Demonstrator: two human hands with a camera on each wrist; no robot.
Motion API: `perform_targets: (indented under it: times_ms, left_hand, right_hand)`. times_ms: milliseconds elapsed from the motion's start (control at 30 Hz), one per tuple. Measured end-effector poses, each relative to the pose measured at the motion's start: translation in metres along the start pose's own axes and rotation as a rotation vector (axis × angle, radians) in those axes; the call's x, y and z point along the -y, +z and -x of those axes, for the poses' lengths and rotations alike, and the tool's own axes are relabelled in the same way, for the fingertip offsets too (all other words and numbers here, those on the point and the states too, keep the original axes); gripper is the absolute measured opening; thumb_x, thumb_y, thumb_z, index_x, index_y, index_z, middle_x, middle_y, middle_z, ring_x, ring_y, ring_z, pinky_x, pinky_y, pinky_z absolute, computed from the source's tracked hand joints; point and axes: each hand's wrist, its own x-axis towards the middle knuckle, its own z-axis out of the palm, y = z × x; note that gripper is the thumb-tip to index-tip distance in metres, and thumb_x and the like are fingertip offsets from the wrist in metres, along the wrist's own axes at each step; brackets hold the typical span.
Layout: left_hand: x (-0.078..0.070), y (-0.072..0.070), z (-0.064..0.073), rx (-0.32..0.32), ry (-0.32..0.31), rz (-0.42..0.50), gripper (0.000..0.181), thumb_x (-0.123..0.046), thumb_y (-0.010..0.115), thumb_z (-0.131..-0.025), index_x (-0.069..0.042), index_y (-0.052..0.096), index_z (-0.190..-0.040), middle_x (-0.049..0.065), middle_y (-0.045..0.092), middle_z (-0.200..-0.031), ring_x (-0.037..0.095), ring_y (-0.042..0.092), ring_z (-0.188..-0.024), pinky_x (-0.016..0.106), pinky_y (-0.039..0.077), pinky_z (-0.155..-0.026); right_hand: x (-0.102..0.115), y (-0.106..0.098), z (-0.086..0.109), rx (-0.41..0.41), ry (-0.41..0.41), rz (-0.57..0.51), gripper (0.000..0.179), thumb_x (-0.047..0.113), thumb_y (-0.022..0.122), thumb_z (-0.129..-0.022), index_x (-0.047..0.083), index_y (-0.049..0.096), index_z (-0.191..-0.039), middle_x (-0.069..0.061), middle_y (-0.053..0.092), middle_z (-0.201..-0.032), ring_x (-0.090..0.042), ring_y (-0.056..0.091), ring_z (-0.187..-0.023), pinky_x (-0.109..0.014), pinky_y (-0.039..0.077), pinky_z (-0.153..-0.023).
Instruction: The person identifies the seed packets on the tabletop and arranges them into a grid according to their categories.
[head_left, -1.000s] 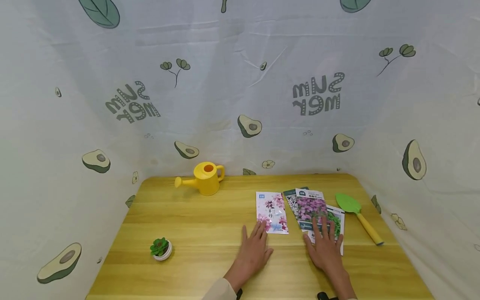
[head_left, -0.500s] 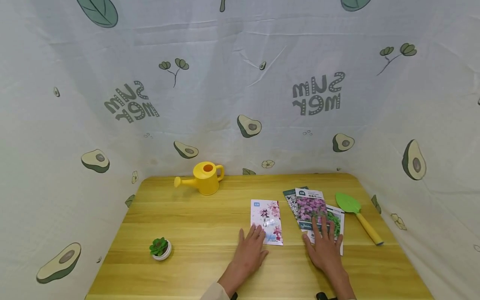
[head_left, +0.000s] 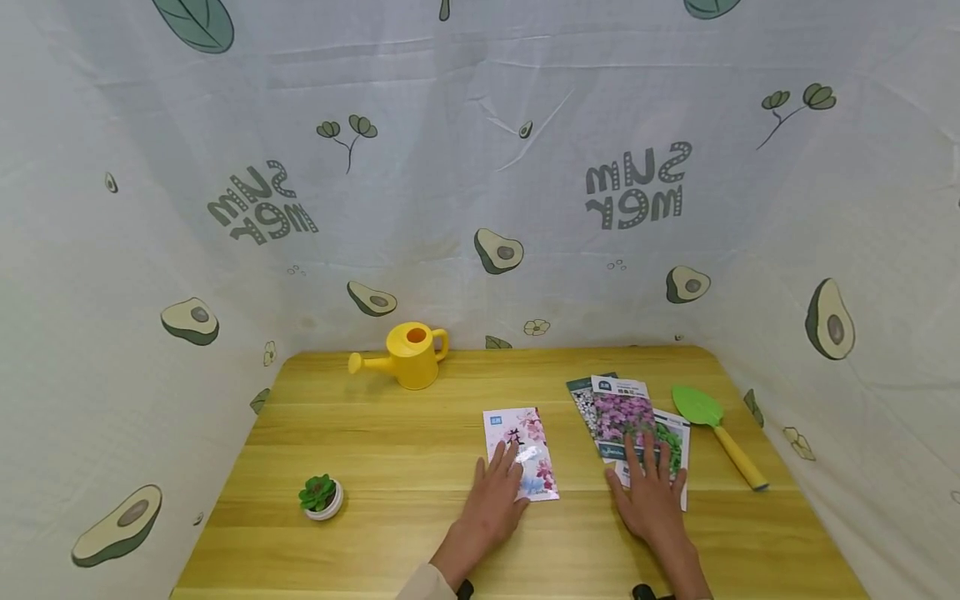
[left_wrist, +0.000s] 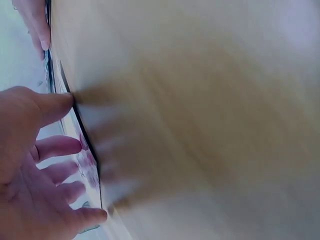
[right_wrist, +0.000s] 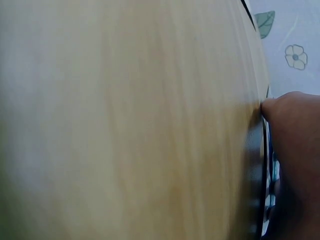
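Observation:
In the head view my left hand (head_left: 491,497) rests with its fingertips on a white seed packet (head_left: 534,442) printed with pink blossoms. The left wrist view shows the fingers of the left hand (left_wrist: 47,165) spread and touching the packet's edge (left_wrist: 89,150) on the table. My right hand (head_left: 651,500) lies with fingers extended over a fanned group of seed packets. Uppermost is one with purple flowers (head_left: 624,412); under it show a packet with white flowers (head_left: 582,400) and one with green leaves (head_left: 672,437). The right wrist view catches only part of the right hand (right_wrist: 297,145).
A yellow watering can (head_left: 414,358) stands at the back left of the wooden table (head_left: 375,533). A small potted succulent (head_left: 321,497) sits at the left. Right of the packets lies a trowel (head_left: 720,437) with a green blade. Printed cloth (head_left: 420,167) surrounds the table.
The blossom packet has slid left and toward the person under my left hand, which shifted the same way. My right hand and the fanned packets have stayed in place.

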Motion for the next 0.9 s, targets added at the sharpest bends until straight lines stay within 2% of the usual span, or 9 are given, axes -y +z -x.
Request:
perform_targets:
  times_ms: [100,233,300,433,533,633,767,900]
  left_hand:
    - [0.003,-0.002,0.001,0.032,0.003,0.044,0.035,-0.029,0.075,-0.102,-0.006,0.062,-0.125,0.016,0.044,-0.169,0.037,0.040,-0.157,0.064,0.040,-0.122]
    - [0.007,-0.006,0.003,0.039,0.016,0.020,0.052,-0.031,0.074,-0.102,-0.006,0.060,-0.145,0.011,0.046,-0.168,0.033,0.042,-0.156,0.060,0.040,-0.123]
    - [0.009,-0.007,0.003,0.036,0.023,-0.001,0.053,-0.032,0.072,-0.104,-0.008,0.060,-0.149,0.008,0.048,-0.167,0.031,0.044,-0.156,0.059,0.041,-0.123]
    - [0.011,-0.010,0.004,0.015,0.037,-0.047,0.044,-0.031,0.069,-0.106,-0.011,0.067,-0.145,0.006,0.053,-0.164,0.028,0.048,-0.153,0.058,0.044,-0.121]
    - [0.011,-0.010,0.003,-0.004,0.047,-0.105,0.037,-0.032,0.074,-0.102,-0.014,0.072,-0.135,0.005,0.057,-0.160,0.026,0.051,-0.149,0.058,0.047,-0.118]
    - [0.012,-0.009,0.002,0.000,0.050,-0.135,0.035,-0.033,0.078,-0.100,-0.015,0.072,-0.129,0.007,0.052,-0.163,0.028,0.048,-0.152,0.059,0.047,-0.118]
    - [0.015,-0.008,0.004,0.024,0.045,-0.089,0.036,-0.033,0.078,-0.099,-0.014,0.067,-0.128,0.010,0.044,-0.170,0.033,0.039,-0.159,0.066,0.042,-0.120]
    - [0.018,-0.007,0.006,0.031,0.019,-0.019,0.047,-0.034,0.080,-0.098,-0.013,0.062,-0.135,0.011,0.046,-0.169,0.032,0.040,-0.158,0.074,0.034,-0.121]
  right_hand:
    - [0.000,0.000,0.000,0.002,0.000,0.001,0.078,0.045,0.049,-0.114,-0.006,0.023,-0.168,-0.040,0.004,-0.172,-0.067,-0.003,-0.156,-0.092,-0.004,-0.112]
    - [0.000,-0.001,0.000,0.008,0.004,-0.003,0.079,0.045,0.050,-0.114,-0.006,0.023,-0.168,-0.040,0.004,-0.172,-0.067,-0.004,-0.156,-0.092,-0.004,-0.112]
    - [0.000,-0.001,-0.001,0.012,0.007,-0.004,0.079,0.045,0.050,-0.114,-0.005,0.022,-0.168,-0.040,0.003,-0.172,-0.066,-0.004,-0.157,-0.092,-0.005,-0.112]
    - [0.001,-0.002,-0.001,0.010,0.010,-0.005,0.079,0.045,0.049,-0.114,-0.005,0.022,-0.168,-0.040,0.002,-0.173,-0.066,-0.005,-0.157,-0.092,-0.006,-0.112]
    - [0.002,-0.003,-0.002,0.007,0.010,-0.003,0.079,0.045,0.049,-0.114,-0.005,0.022,-0.168,-0.040,0.002,-0.172,-0.066,-0.005,-0.156,-0.092,-0.005,-0.112]
    - [0.003,-0.003,-0.002,0.012,0.015,0.001,0.079,0.046,0.049,-0.114,-0.005,0.022,-0.168,-0.040,0.002,-0.172,-0.067,-0.004,-0.156,-0.092,-0.005,-0.112]
    - [0.003,-0.002,-0.002,0.011,0.020,0.006,0.079,0.046,0.049,-0.114,-0.005,0.022,-0.168,-0.040,0.002,-0.172,-0.066,-0.004,-0.156,-0.092,-0.005,-0.113]
    - [0.003,-0.001,-0.001,0.010,0.022,0.002,0.079,0.046,0.049,-0.114,-0.005,0.022,-0.168,-0.039,0.002,-0.173,-0.066,-0.004,-0.156,-0.092,-0.005,-0.113]
